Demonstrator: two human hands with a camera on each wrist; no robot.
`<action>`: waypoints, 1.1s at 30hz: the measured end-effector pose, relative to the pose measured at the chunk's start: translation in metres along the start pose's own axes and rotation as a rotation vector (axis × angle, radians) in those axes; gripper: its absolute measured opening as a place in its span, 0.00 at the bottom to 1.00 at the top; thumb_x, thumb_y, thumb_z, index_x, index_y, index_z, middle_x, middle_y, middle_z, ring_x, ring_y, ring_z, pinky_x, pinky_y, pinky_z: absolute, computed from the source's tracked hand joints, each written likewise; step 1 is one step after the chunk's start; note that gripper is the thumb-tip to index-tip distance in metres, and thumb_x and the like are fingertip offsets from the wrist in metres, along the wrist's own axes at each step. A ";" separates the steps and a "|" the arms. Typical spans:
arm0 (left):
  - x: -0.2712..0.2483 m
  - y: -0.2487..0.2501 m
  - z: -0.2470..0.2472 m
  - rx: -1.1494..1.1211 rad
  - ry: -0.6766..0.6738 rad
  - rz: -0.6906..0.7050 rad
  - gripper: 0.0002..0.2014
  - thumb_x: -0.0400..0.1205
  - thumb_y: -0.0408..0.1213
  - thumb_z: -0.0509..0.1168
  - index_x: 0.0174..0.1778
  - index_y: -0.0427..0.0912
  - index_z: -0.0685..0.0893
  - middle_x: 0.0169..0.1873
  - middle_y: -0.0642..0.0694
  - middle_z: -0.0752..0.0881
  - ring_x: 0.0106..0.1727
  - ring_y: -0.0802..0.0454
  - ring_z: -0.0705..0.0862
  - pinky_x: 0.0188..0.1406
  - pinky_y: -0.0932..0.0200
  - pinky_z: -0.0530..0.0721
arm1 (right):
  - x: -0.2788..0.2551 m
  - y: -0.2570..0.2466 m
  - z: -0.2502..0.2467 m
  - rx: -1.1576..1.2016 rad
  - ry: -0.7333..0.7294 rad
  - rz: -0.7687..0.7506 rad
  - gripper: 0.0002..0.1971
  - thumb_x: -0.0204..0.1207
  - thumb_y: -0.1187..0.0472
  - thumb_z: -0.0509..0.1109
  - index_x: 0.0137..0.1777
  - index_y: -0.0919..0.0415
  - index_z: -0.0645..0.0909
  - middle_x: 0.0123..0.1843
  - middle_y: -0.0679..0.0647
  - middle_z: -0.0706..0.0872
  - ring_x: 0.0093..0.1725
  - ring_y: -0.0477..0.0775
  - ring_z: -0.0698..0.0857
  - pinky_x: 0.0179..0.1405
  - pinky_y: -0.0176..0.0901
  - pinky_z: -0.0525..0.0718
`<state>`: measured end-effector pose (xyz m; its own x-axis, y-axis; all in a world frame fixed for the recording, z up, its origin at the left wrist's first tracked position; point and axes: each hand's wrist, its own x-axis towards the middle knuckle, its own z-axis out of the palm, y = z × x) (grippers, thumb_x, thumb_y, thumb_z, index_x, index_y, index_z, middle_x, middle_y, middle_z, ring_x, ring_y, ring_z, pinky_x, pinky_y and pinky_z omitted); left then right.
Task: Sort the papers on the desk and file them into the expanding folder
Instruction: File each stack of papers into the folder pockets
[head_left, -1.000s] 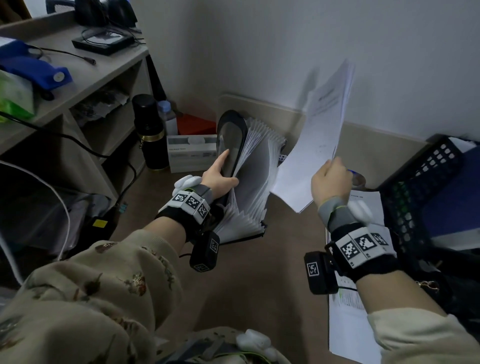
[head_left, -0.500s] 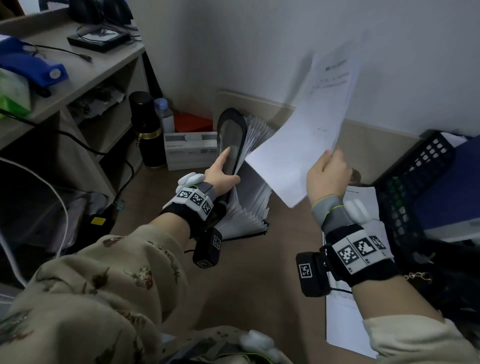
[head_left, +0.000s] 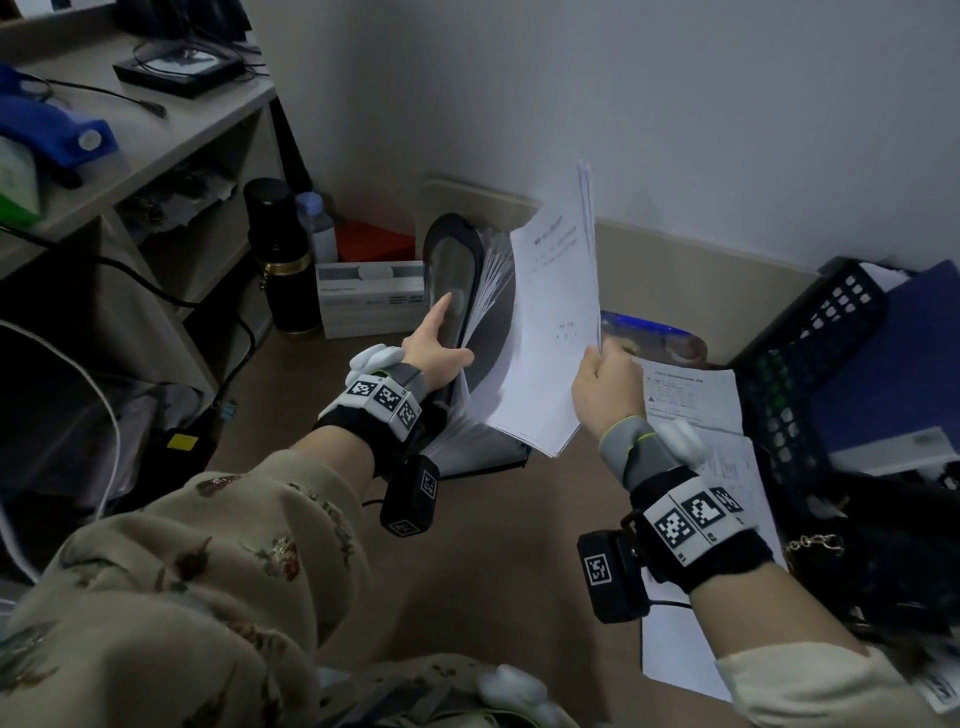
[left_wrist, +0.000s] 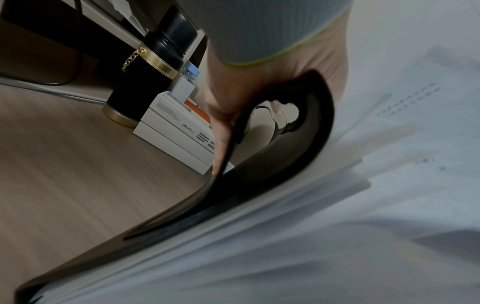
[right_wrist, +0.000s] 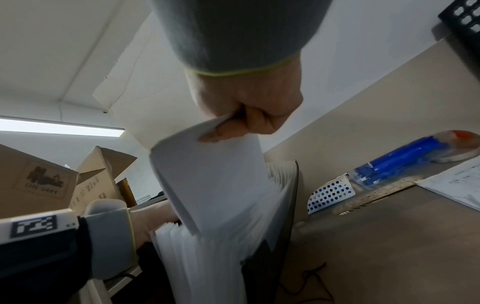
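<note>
2 hands busy: my left hand (head_left: 435, 349) grips the expanding folder (head_left: 470, 332) cover, my right hand (head_left: 605, 387) pinches a paper sheaf (head_left: 550, 322) above the folder; its corner may snag dividers.

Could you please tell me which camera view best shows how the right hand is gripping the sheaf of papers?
The right wrist view: the right hand pinches the top edge of the papers between thumb and curled fingers. The head view shows only the back of the hand behind the sheets. The left wrist view shows blurred paper, no right hand.
</note>
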<state>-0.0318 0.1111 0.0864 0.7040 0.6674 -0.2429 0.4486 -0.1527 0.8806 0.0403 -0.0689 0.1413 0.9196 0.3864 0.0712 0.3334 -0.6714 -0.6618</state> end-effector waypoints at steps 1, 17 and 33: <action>0.000 0.000 0.000 0.000 0.003 -0.002 0.43 0.73 0.35 0.68 0.81 0.68 0.58 0.77 0.46 0.72 0.70 0.44 0.77 0.69 0.56 0.75 | 0.001 0.001 0.000 0.006 -0.014 0.012 0.13 0.85 0.64 0.51 0.54 0.72 0.74 0.53 0.71 0.81 0.53 0.70 0.80 0.45 0.50 0.74; -0.005 0.004 -0.008 -0.027 -0.010 0.001 0.43 0.72 0.35 0.66 0.81 0.69 0.58 0.73 0.47 0.77 0.58 0.43 0.85 0.64 0.48 0.83 | 0.032 -0.008 0.013 -0.081 -0.252 0.120 0.12 0.82 0.70 0.52 0.37 0.66 0.71 0.38 0.62 0.76 0.53 0.67 0.79 0.46 0.43 0.71; 0.007 -0.006 -0.020 -0.016 -0.030 0.024 0.43 0.73 0.34 0.66 0.82 0.67 0.57 0.79 0.48 0.69 0.75 0.46 0.72 0.68 0.58 0.74 | 0.064 -0.022 0.074 -0.154 -0.385 0.054 0.18 0.74 0.65 0.59 0.26 0.56 0.55 0.27 0.55 0.62 0.29 0.55 0.63 0.32 0.45 0.64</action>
<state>-0.0404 0.1317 0.0875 0.7305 0.6416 -0.2339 0.4229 -0.1562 0.8926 0.0764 0.0176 0.1056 0.8015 0.5365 -0.2641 0.3406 -0.7726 -0.5358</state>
